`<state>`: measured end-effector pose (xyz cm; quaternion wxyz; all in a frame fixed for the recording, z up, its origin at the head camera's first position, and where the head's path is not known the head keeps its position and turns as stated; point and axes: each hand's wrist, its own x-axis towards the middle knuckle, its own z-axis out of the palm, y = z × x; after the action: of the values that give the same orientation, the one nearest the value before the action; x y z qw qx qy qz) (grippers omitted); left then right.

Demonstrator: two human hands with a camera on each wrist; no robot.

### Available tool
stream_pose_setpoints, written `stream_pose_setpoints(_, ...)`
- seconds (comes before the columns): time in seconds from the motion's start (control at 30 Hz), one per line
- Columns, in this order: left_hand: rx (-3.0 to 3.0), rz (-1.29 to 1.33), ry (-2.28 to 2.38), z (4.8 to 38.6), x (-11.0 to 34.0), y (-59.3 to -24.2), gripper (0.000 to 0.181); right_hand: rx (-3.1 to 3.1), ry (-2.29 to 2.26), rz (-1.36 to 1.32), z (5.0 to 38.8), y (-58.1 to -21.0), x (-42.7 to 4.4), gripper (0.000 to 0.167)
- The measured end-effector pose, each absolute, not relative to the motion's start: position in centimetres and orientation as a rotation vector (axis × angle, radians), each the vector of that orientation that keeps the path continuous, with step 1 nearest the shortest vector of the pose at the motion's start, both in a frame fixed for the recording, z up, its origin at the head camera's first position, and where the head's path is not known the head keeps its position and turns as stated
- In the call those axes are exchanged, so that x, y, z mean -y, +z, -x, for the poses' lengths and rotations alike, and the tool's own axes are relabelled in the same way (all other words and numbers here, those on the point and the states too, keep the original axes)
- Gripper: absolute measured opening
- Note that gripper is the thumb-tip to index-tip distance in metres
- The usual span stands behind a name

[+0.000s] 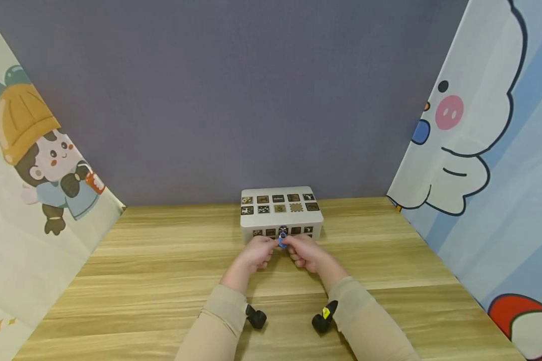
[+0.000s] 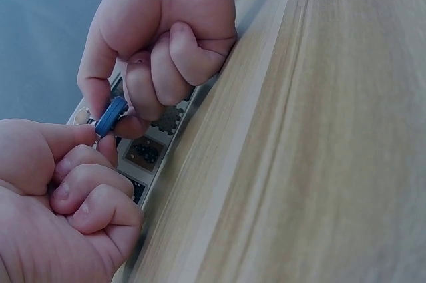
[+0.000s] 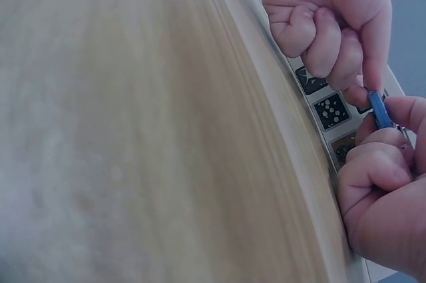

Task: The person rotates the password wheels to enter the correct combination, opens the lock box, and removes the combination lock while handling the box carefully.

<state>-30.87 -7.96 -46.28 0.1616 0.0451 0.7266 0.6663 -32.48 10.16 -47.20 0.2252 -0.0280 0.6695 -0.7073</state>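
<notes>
A white box (image 1: 280, 218) with small dark square pictures on its lid and front stands on the table. At the middle of its front is a dark metal latch (image 1: 283, 229). Just before the latch is a small blue piece (image 1: 282, 242), ring-like from above and flat and thick from the side (image 2: 112, 115); its exact kind is not clear. My left hand (image 1: 258, 251) pinches one end of it between thumb and forefinger. From the other side, the thumb and forefinger of my right hand (image 1: 308, 252) pinch it too. The other fingers of both hands are curled in.
The box stands on a wood-grain table (image 1: 162, 281), close to a grey back panel (image 1: 253, 100). Cartoon-printed side panels rise at the left (image 1: 9, 200) and right (image 1: 501, 225). Black wrist cameras (image 1: 256, 317) hang at both cuffs.
</notes>
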Motion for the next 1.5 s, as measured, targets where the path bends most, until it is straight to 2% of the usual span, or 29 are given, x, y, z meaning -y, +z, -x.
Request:
stream_pose_setpoints(0.5,-2.083,-0.123,1.897,30.7,7.9,-46.1,0.025,-1.855,-1.925,0.086,32.5,-47.3,-10.1,0.024)
stream_pose_setpoints(1.07,-2.109,-0.121,1.889,30.7,8.0,-46.1,0.026,-1.841,-1.939,0.072,32.5,-47.1,-10.3,0.024)
stream_pose_setpoints(1.5,-2.107,-0.13,1.896,30.8,8.1,-46.2,0.023,-1.741,-1.982,0.027,32.7,-47.0,-11.7,0.041)
